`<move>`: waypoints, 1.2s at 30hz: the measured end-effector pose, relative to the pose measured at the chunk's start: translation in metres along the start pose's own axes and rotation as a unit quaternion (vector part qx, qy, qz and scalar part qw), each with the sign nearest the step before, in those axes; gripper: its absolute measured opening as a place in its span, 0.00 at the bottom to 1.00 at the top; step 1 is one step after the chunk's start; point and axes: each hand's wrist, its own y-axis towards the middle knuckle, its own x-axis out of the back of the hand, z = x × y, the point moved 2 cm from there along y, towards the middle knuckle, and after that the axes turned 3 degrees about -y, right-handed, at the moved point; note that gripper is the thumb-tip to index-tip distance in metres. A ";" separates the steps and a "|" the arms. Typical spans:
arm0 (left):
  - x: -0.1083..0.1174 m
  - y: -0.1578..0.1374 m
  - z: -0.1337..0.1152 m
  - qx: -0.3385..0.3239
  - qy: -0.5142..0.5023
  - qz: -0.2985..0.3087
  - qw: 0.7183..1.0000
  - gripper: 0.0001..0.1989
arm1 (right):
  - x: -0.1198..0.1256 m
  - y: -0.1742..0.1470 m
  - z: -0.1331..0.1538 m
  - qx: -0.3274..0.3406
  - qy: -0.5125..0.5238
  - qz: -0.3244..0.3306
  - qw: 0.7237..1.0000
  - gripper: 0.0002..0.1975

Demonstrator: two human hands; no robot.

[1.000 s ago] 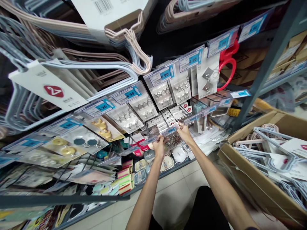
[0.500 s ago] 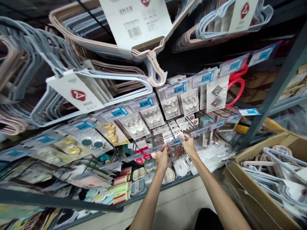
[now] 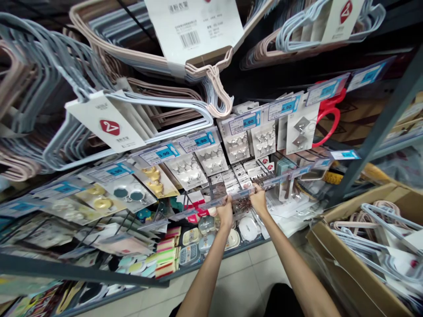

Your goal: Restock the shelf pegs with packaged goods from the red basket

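My left hand (image 3: 225,213) is closed, its fingertips at the clear price strip (image 3: 239,194) that runs along the front of a lower row of hooks. My right hand (image 3: 258,200) is closed too, its thumb and fingers bent over the same strip a little to the right. Just behind the strip, between and above my hands, hang small carded packs (image 3: 234,178) with white tops. A brown spiky item (image 3: 243,205) in clear wrap shows partly below the strip. Fingertip detail is small and slightly blurred.
Pink and blue hangers (image 3: 158,114) jut out overhead. Carded hooks (image 3: 187,171) hang behind price tags. Soap boxes (image 3: 190,255) line the bottom shelf. A cardboard box (image 3: 337,246) of hangers stands at right, beside a grey shelf post (image 3: 373,114).
Both hands have stayed at the price strip and shifted up only slightly. The blue label between them is less visible now. The view has moved a little.
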 end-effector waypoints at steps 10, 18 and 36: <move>0.025 -0.046 -0.012 0.020 0.005 0.046 0.999 0.26 | 0.034 -0.059 0.014 0.014 0.057 -0.044 0.997 0.23; -0.003 -0.055 -0.022 0.037 -0.071 0.048 0.996 0.25 | 0.018 -0.063 0.029 -0.017 0.099 -0.041 0.994 0.23; 0.276 -0.247 0.044 0.253 0.427 0.246 0.833 0.17 | 0.156 -0.427 -0.103 -0.200 -0.436 0.120 0.869 0.26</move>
